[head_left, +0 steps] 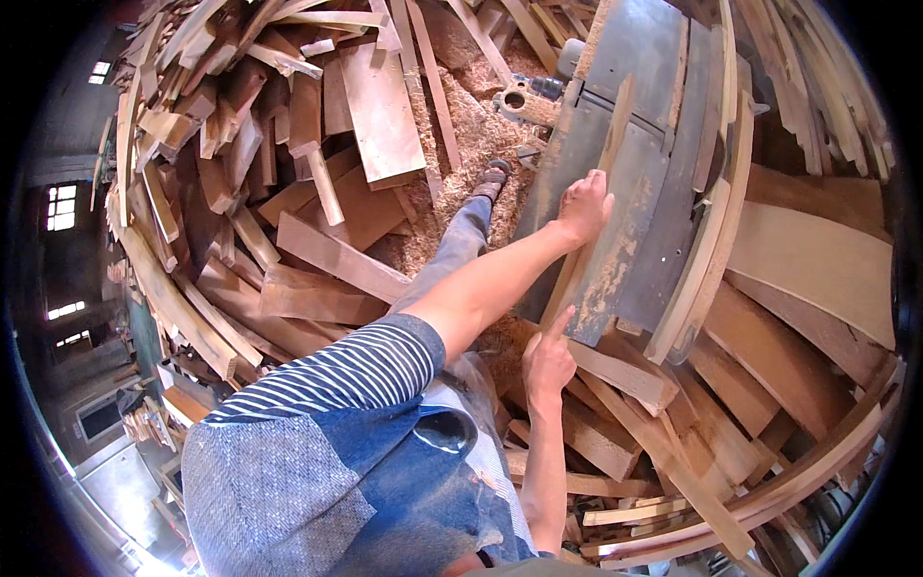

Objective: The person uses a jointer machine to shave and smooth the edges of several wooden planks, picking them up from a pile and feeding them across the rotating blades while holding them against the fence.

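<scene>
A long, narrow wooden strip [616, 125] lies lengthwise on the grey metal table [642, 178] of a woodworking machine that looks like a jointer. My left hand [585, 209] is closed over the strip around its middle, fingers curled down on it. At the strip's near end is my right hand [549, 363], its index finger stretched forward along the end and the other fingers curled in. Its grip on the wood is partly hidden. Sawdust is scattered over the metal beside the strip.
Piled boards [380, 111] crowd the left, and more planks [784, 370] are stacked at the right. Along the machine's right side runs a long wooden rail [716, 255]. Shavings [468, 135] cover the floor near my foot [492, 180]. A metal fitting with a round hole [519, 102] juts from the machine's left side.
</scene>
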The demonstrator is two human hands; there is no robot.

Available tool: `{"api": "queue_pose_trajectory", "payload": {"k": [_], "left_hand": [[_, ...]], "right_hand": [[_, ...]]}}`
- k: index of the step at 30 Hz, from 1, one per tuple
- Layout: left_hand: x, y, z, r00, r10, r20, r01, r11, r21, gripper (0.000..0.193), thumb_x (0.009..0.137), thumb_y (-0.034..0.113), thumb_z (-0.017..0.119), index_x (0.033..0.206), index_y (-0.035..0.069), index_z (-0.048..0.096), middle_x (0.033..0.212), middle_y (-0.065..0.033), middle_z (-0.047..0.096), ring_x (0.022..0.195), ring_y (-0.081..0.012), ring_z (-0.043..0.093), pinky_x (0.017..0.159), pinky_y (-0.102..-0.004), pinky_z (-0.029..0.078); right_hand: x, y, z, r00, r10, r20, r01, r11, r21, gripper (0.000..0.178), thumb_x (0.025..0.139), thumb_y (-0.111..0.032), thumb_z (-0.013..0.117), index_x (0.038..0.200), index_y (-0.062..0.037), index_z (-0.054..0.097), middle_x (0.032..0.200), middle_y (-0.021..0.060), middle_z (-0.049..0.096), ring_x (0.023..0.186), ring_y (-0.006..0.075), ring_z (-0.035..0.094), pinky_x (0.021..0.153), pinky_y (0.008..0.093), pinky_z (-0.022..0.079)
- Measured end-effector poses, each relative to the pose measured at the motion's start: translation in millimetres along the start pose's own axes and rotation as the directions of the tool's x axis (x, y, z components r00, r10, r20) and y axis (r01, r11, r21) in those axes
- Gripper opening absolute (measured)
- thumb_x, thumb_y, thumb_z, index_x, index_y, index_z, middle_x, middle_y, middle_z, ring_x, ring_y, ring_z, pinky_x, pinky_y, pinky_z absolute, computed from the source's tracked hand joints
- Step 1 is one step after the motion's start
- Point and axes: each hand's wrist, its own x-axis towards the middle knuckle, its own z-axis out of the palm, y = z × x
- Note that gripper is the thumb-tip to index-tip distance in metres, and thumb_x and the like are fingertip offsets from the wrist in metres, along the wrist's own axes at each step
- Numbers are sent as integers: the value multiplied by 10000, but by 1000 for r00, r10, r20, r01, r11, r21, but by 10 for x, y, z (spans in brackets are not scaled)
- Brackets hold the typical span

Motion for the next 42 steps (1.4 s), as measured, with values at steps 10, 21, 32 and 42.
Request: {"api": "queue_pose_trajectory", "payload": {"k": [10, 21, 32, 42], "left_hand": [[1038, -14, 158, 1000, 14, 11, -15, 992, 123, 334, 912, 228, 658, 1106, -25, 560, 1116, -257, 657, 1025, -452, 664, 903, -526, 532], [2618, -5, 0, 975, 1, 220, -46, 979, 198, 485, 978, 414, 620, 1136, -41, 555, 1110, -351, 671, 1089, -509, 637, 973, -548, 488], [-161, -1662, -1410, 951, -237, 198, 218, 969, 114, 473, 940, 306, 669, 1289, 1, 575, 1093, -271, 693, 1014, -432, 683, 861, -484, 534], [-860, -1928, -1505, 855, -498, 146, 486, 867, 111, 438, 900, 252, 712, 1248, 5, 613, 1100, -239, 707, 972, -393, 706, 845, -470, 554]], "right_hand": [[939, -8, -198, 997, 41, -58, -38, 998, 55, 787, 902, -149, 623, 1585, 26, 273, 681, 176, 645, 553, 324, 675, 486, 436, 560], [2406, -126, -477, 986, 120, -115, -100, 981, 169, 800, 860, -94, 612, 1587, -9, 288, 750, 182, 685, 648, 335, 723, 578, 438, 599], [3961, -9, -820, 992, 44, -116, -35, 997, 72, 745, 900, -146, 533, 1553, 79, 256, 829, 276, 724, 771, 420, 736, 712, 491, 610], [5236, -27, -1203, 994, 59, -89, -62, 997, -37, 779, 892, -241, 491, 1588, 8, 245, 1051, 324, 709, 993, 463, 704, 902, 525, 545]]}}
